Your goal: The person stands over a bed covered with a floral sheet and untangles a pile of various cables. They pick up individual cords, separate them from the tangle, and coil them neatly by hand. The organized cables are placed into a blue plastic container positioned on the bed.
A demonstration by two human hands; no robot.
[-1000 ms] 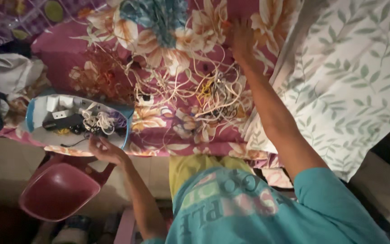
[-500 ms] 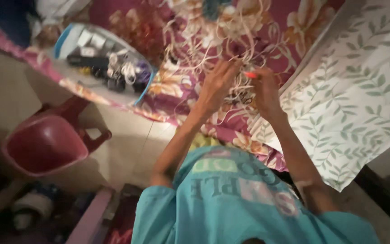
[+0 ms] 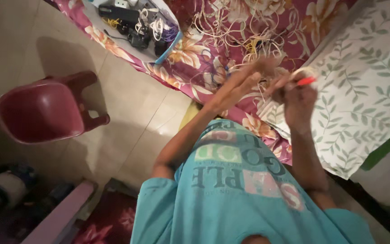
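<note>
Both my hands are raised over the edge of a bed with a floral pink sheet (image 3: 204, 77). My right hand (image 3: 296, 92) is closed around a small coil of white cable (image 3: 304, 72) with a red piece (image 3: 306, 81) sticking out of it. My left hand (image 3: 244, 80), blurred by motion, has its fingers stretched out beside the coil, touching or nearly touching it. Behind the hands a tangle of white and yellow cables (image 3: 244, 31) lies spread on the sheet.
A blue-rimmed tray (image 3: 170, 47) of chargers, adapters and cords sits on the bed at upper left. A white leaf-patterned pillow (image 3: 366, 99) lies to the right. A dark red plastic stool (image 3: 46, 110) stands on the tiled floor at left.
My left hand left the tray and came up beside my right hand. My right hand drew back from the cable pile holding a coil. The view tilted down toward the floor.
</note>
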